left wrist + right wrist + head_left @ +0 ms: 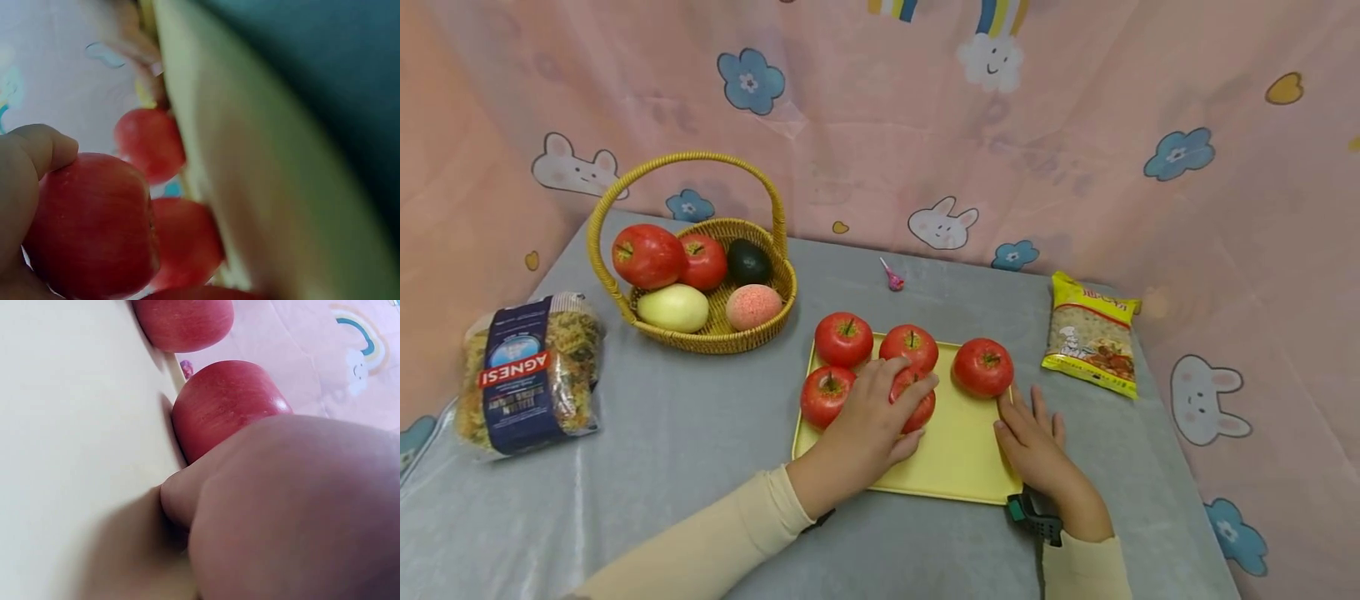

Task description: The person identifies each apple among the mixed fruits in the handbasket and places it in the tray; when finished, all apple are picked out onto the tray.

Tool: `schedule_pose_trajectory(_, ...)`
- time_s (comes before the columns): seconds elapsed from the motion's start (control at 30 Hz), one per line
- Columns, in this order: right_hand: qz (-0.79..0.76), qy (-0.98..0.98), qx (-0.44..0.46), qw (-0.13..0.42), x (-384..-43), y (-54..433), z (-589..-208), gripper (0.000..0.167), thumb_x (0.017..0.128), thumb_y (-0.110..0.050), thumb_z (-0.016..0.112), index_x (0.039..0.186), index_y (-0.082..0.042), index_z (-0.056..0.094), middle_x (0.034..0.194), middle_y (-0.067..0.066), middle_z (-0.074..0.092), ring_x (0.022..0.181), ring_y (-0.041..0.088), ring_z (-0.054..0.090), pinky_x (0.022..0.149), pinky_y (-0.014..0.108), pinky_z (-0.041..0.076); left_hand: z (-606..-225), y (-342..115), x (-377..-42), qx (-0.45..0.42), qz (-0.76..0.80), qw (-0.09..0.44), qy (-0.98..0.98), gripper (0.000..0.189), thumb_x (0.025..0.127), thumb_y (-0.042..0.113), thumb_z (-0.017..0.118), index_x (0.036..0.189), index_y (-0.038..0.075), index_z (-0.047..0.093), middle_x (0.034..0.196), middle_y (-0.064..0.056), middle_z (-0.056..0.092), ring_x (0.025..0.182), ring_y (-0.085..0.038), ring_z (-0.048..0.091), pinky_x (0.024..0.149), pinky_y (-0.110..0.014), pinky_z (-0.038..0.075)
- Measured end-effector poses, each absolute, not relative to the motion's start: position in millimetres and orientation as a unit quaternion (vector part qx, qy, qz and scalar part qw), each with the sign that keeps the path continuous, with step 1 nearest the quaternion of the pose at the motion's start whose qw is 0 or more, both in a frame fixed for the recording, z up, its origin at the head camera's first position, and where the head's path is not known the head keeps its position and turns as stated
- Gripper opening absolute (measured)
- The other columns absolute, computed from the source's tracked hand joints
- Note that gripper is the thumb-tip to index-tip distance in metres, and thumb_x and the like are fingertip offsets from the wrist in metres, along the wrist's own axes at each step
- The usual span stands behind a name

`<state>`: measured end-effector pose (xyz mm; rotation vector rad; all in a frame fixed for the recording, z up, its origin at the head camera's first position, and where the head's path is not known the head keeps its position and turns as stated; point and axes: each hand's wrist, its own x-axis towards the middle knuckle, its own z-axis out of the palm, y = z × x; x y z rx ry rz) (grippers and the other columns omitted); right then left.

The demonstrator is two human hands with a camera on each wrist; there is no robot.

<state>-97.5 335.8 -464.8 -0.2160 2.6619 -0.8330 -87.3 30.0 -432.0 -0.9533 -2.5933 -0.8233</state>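
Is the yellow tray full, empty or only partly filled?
Partly filled: the tray has red apples along its left and far sides, its near right stretch bare.

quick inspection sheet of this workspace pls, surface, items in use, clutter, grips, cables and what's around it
Surface: grey cloth, lightly creased.
Job's things: yellow tray; five red apples on or just over it, one of them held.
Clutter: bag of pasta at left; wicker basket with two more apples and other produce; wrapped lollipop behind the tray; yellow packet at right.
Grips: left grip holds an apple; right grip lies at the tray's right edge, fingers extended.
Cables: dark strip beside the right sleeve; cannot tell if it is one.
Surroundings: pink curtain with rabbit, flower and rainbow prints.
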Motion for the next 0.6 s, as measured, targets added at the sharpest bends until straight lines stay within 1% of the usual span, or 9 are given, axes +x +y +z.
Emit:
schedule_pose_trajectory(0.1,-0.294,0.937,-0.073,0.174,-98,336,-465,0.061,0.115,-0.027,0.044,0.165,0.003,0.023,0.172,0.031,0.004,0.156,0.049,-0.022,0.111,0.073,-0.021,-443,37,-84,-0.323,-0.210,0.124,-0.914,0.065,0.098,0.034,0.078,0.155,0.020,0.051,0.150,-0.015,0.044,0.141,-0.034,0.041,0.120,-0.057,0.030)
schedule_pose_trajectory(0.2,-0.297,0.936,-0.072,0.176,-97,336,-465,0.062,0.115,-0.027,0.044,0.165,0.003,0.024,0.172,0.030,0.004,0.156,0.049,-0.022,0.111,0.073,-0.021,-451,41,-78,-0.312,-0.136,0.112,-0.933,0.065,0.103,0.045,0.069,0.161,0.026,0.046,0.158,-0.011,0.041,0.149,-0.032,0.037,0.123,-0.060,0.021)
schedule_pose_trajectory(0.27,-0.300,0.935,-0.072,0.176,-97,335,-465,0.061,0.115,-0.027,0.044,0.165,0.003,0.024,0.172,0.030,0.004,0.156,0.048,-0.022,0.111,0.073,-0.021,-455,42,-74,-0.305,-0.092,0.109,-0.941,0.065,0.105,0.050,0.063,0.163,0.028,0.043,0.164,-0.009,0.039,0.153,-0.032,0.033,0.124,-0.060,0.016)
schedule_pose_trajectory(0.4,-0.303,0.934,-0.068,0.176,-97,335,-464,0.061,0.115,-0.026,0.044,0.165,0.003,0.023,0.172,0.030,0.003,0.156,0.048,-0.023,0.112,0.072,-0.021,-458,45,-68,-0.294,-0.025,0.111,-0.949,0.071,0.104,0.060,0.058,0.165,0.030,0.039,0.171,-0.008,0.030,0.159,-0.032,0.022,0.124,-0.060,0.012)
schedule_pose_trajectory(0.6,-0.297,0.936,-0.065,0.179,-97,336,-463,0.062,0.115,-0.028,0.044,0.165,0.002,0.023,0.172,0.030,0.003,0.156,0.047,-0.023,0.112,0.073,-0.021,-458,50,-61,-0.276,0.044,0.110,-0.954,0.078,0.101,0.069,0.053,0.168,0.032,0.033,0.174,-0.006,0.025,0.160,-0.032,0.018,0.123,-0.062,0.010)
